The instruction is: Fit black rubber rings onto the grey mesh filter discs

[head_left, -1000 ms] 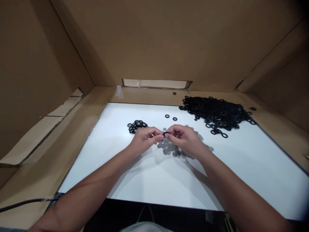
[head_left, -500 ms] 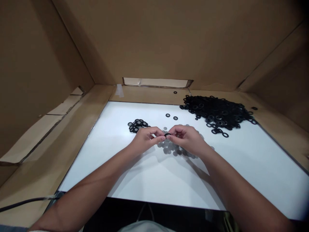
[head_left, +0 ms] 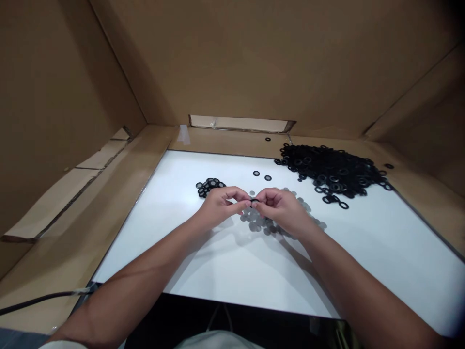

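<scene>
Between the fingertips of both hands is a black rubber ring [head_left: 255, 200], pinched from either side above the white board [head_left: 225, 264]. My left hand [head_left: 227, 201] closes thumb and fingers on its left edge, and my right hand [head_left: 278, 206] does the same on its right edge. Whether a disc sits inside the ring is too small to tell. Under and around my right hand lie loose grey discs [head_left: 256, 224], partly hidden by it. Just beyond my left hand is a small pile of black rings with grey centres [head_left: 211, 184].
A large heap of plain black rings [head_left: 330, 169] spreads over the board's back right. Two rings with grey centres [head_left: 256, 173] lie apart near the middle back. Cardboard walls [head_left: 232, 58] enclose the board on the left, back and right. A black cable [head_left: 43, 301] runs in at lower left.
The whole view has shifted slightly, so things appear a little further right. Both hands keep their pinch on the black ring, with only slight finger movement.
</scene>
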`<action>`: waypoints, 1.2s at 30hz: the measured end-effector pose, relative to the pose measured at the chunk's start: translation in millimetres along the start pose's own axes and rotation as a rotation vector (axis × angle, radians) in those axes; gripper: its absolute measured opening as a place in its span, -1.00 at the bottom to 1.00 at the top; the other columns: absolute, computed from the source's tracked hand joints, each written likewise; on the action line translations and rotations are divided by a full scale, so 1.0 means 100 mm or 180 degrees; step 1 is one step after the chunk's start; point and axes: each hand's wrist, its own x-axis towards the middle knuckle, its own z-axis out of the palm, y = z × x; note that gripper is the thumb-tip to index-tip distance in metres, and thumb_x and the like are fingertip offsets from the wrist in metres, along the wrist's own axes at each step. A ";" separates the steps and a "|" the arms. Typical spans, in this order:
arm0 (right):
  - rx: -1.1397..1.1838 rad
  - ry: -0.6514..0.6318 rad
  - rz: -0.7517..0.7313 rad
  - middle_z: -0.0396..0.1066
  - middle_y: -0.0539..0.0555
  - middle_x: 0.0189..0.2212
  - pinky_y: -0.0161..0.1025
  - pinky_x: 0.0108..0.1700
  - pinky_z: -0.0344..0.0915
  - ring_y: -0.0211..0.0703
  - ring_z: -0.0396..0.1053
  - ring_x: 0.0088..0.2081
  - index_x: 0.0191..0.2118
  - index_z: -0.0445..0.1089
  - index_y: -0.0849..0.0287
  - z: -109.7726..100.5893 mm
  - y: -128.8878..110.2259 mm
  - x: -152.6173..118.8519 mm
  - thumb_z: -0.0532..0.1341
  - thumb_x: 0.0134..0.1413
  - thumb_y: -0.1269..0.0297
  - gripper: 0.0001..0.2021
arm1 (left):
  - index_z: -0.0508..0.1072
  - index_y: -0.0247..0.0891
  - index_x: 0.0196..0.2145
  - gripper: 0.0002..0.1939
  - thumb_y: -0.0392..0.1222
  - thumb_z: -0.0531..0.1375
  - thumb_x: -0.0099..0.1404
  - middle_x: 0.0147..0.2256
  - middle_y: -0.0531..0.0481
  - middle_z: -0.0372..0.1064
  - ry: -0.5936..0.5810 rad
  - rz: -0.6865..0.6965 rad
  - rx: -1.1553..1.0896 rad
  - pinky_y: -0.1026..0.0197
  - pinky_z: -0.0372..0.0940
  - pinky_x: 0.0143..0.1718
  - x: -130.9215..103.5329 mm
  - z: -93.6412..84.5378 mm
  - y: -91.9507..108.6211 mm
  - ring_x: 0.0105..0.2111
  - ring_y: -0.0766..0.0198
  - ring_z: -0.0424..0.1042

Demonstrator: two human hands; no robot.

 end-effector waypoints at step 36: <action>-0.0862 0.0148 -0.0511 0.21 -0.08 -0.59 -0.30 -0.52 0.06 -0.32 0.14 -0.56 -0.42 0.43 0.14 -0.01 -0.08 -0.07 0.28 0.08 0.19 -0.85 | 0.46 -0.27 -0.29 -0.90 -0.20 0.27 0.26 -0.48 0.08 0.40 0.0142 0.0335 0.0179 0.29 0.36 -0.42 -0.07 0.07 0.00 -0.49 0.36 0.44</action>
